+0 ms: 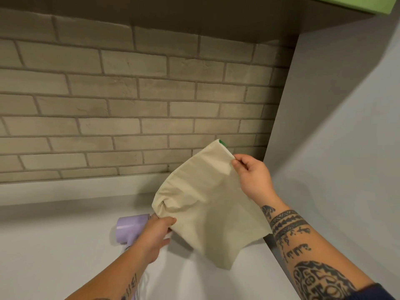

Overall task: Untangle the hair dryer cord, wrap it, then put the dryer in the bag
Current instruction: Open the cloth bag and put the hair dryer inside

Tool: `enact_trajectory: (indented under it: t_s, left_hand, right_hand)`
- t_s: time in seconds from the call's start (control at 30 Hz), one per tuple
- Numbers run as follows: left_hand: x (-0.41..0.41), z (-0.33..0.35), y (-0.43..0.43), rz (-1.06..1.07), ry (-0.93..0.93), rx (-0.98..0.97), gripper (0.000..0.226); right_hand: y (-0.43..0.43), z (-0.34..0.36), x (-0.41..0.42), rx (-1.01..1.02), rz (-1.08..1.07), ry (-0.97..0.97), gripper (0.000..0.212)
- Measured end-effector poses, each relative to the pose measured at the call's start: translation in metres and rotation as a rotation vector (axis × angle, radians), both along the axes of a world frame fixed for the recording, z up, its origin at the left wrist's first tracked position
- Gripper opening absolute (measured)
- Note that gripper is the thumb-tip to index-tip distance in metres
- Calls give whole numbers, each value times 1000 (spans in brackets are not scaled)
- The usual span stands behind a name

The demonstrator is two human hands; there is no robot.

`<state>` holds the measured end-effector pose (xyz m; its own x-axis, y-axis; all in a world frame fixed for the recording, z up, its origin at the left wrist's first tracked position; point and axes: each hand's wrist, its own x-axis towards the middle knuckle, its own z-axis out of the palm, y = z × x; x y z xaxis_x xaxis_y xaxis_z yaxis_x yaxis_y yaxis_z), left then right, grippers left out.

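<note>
1. Gripping the bunched lower left corner of a beige cloth bag (205,202) with the left hand (155,232), fingers curling round the fabric, just below the middle of the frame.
2. Pinching the bag's upper edge between thumb and fingers of the right hand (253,176), right of centre, close to a small green tag (222,144) at the bag's top corner.
3. Holding the bag slack and flat between the two hands, clear of the surface, its loose bottom corner drooping toward the lower middle of the frame.
4. Leaving the lilac hair dryer (129,228) lying on the counter at lower left of centre, outside the bag and partly hiding behind the left hand; not showing enough of the cord to tell its state.
5. Working over a smooth white counter (54,245) spreading across the lower left of the frame, with a low white lip running along its back edge.
6. Facing a wall of pale grey-beige bricks (129,105) filling the upper left and centre.
7. Standing next to a plain grey side panel (335,126) taking up the right of the frame and meeting the bricks in a corner.
8. Looking up under a dark overhang (194,16) along the top edge, with a green cabinet front (355,3) peeking in at the upper right corner.
9. Showing dark tattoos on both forearms, and a dark sleeve (376,293) at the lower right corner.
</note>
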<state>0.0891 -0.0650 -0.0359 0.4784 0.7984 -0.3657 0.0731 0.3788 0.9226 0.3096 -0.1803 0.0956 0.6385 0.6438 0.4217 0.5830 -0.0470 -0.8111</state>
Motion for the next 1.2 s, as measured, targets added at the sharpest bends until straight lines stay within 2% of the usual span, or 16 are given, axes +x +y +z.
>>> enact_trajectory:
  t_s: [0.07,0.1,0.13,0.23,0.33,0.4,0.47,0.63,0.73,0.83,1.0,1.2]
  left_hand:
    - [1,16,3,138,19,117,69]
    - [1,27,4,201,-3,195,74]
    - [1,38,4,240,-43,288,71]
    - [6,71,6,216,-156,561,42]
    - [17,93,13,70,-226,689,27]
    - [23,97,18,8,-209,749,22]
    - [27,95,21,-5,-185,759,14]
    - [29,86,20,9,-210,685,15]
    - [29,82,22,23,-244,605,13]
    - [30,78,23,-24,-248,561,13]
    - [28,73,28,-101,-236,544,14]
    - [31,67,27,-93,-201,602,20]
  right_hand:
    - [1,0,-3,-8,13,-41,18]
    - [1,0,-5,-16,24,-52,18]
    - [1,1,-7,-36,36,-75,19]
    - [5,2,-12,-136,65,-214,22]
    - [9,3,-20,-268,72,-359,22]
    - [10,4,-25,-304,77,-403,22]
    - [11,2,-28,-316,93,-399,23]
    - [20,-8,-30,-399,71,-484,23]
    - [24,-15,-41,-304,43,-506,28]
    - [31,-23,-55,-234,114,-508,30]
    - [33,-28,-53,-186,193,-392,19]
    - [31,-21,-58,-261,200,-217,15]
